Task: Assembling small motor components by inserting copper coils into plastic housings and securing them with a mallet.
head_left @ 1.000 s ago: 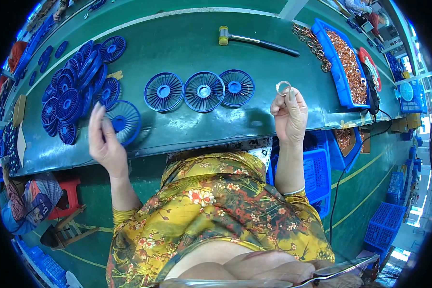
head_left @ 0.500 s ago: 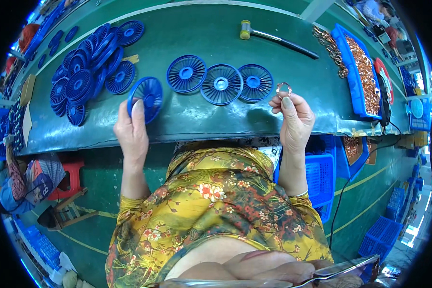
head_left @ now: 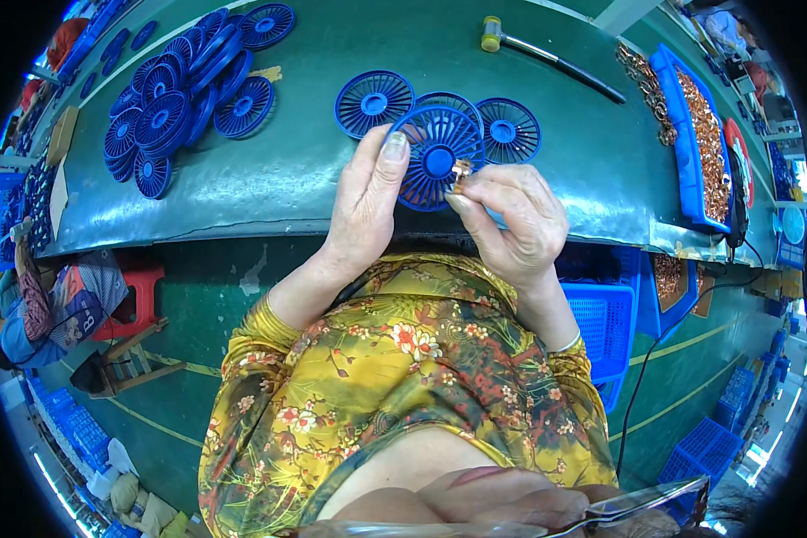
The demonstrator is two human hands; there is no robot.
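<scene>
My left hand (head_left: 368,193) grips the left edge of a round blue plastic spoked disc (head_left: 439,161), tilted up above the near part of the green table. Pinched between thumb and fingers of my right hand (head_left: 516,215) is a small copper-coloured ring (head_left: 460,169), held at the disc's right side near the hub. Whether ring and disc touch, I cannot tell. Just beyond lie three similar blue discs: one at the left (head_left: 373,104), a middle one (head_left: 450,100) partly hidden by the held disc, and one at the right (head_left: 503,132).
A heap of blue discs (head_left: 163,118) covers the table's left side. Toward the back right lies a hammer (head_left: 556,61). Copper pieces fill a blue tray (head_left: 681,148), with more pieces (head_left: 646,90) beside it. Below the edge are a blue basket (head_left: 598,314) and a black cable (head_left: 659,345).
Both hands have come together at the middle: the left moved right with the disc, the right moved left with the copper ring to the disc. The view has shifted slightly.
</scene>
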